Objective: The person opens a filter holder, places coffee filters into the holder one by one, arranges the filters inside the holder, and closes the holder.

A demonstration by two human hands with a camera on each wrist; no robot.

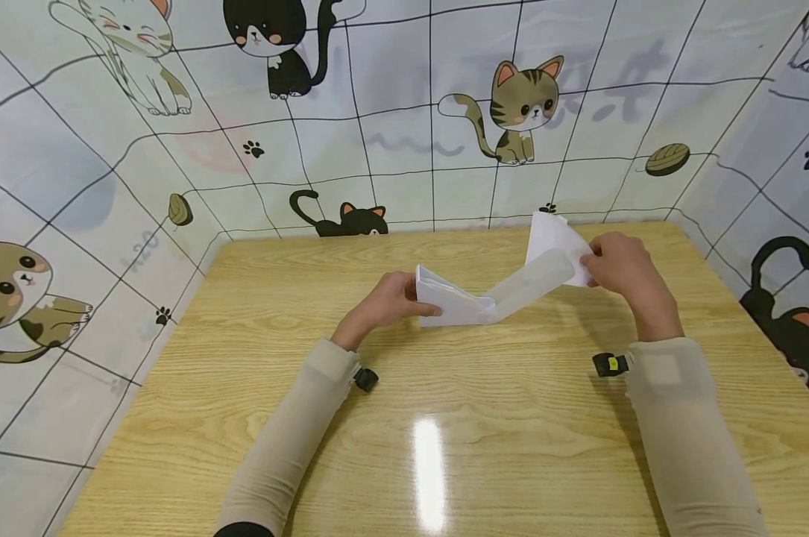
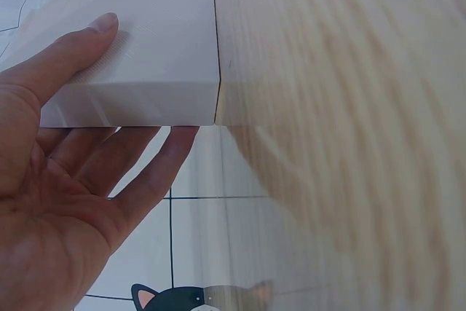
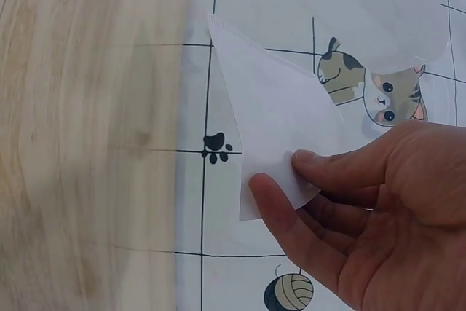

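Note:
A pack of white tissues (image 1: 452, 304) stands on edge on the table, its folded layers showing along the top. My left hand (image 1: 392, 300) grips its left end, thumb on the near face and fingers behind; the left wrist view shows the thumb lying across the smooth white face (image 2: 164, 41). From the pack's right end a strip of translucent film (image 1: 534, 283) slants up to the right. Beside the film's upper end, my right hand (image 1: 622, 262) pinches a white tissue (image 3: 273, 100) between thumb and fingers. This sheet is raised above the table and spreads out to a pointed corner.
A light wood-grain table (image 1: 498, 432) lies under both arms, with a bright light reflection near the front. Behind it and at both sides hangs a white cloth (image 1: 397, 171) with a grid and cartoon cats. Small black devices (image 1: 366, 379) sit at both wrists.

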